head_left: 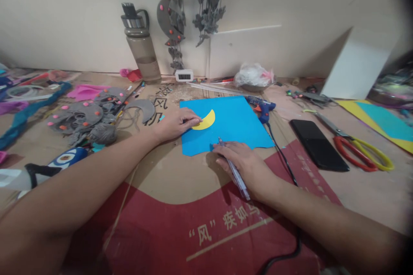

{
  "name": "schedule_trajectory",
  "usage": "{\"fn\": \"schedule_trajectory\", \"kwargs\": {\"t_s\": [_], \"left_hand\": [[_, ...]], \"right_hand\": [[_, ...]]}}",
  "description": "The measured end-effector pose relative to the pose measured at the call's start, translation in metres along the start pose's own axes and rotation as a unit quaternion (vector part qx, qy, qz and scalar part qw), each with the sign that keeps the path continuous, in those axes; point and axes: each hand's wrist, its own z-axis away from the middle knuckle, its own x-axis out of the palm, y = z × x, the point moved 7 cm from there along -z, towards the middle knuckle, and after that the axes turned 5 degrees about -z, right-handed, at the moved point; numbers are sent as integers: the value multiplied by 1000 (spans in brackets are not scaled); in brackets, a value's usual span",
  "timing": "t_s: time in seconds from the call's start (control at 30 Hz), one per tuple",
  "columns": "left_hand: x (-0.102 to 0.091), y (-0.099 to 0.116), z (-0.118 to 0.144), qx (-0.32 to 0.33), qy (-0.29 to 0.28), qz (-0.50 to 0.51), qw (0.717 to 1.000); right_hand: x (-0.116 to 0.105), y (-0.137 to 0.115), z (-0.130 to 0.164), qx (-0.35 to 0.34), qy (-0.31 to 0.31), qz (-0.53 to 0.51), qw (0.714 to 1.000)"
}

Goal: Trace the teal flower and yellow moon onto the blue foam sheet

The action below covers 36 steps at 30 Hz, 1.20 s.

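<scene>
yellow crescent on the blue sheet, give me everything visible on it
The yellow crescent is a flat moon-shaped cutout, thin like paper or foam, plain with no marks. It lies flat on the upper left part of the blue sheet, horns pointing up and left, curved edge toward the lower right. The left hand presses its fingertips on its left end, covering that tip. The right hand, holding a pen, is apart from it.

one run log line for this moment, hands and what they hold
left hand: pressing yellow crescent onto blue sheet | right hand: holding pen, tip at sheet edge
</scene>
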Motion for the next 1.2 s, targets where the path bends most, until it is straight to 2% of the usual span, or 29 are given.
{"fn": "schedule_trajectory", "kwargs": {"t_s": [0.3,0.53,0.93,1.0,1.07,1.2], "left_hand": [[4,14,2,71,-5,-45,996],[1,17,3,74,2,-79,994],[0,19,3,77,0,-82,994],[1,19,2,74,-3,-80,994],[1,18,2,70,-6,-75,995],[2,14,1,55,-10,-65,996]], "right_hand": [[0,-1,0,1,2,0,1000],[2,1,1,6,-3,-7,1000],[3,0,1,-4,4,-9,1000],[-3,1,1,-6,35,-33,999],[-18,5,2,7,99,-69,993],[-45,20,5,87,188,-123,971]]}}
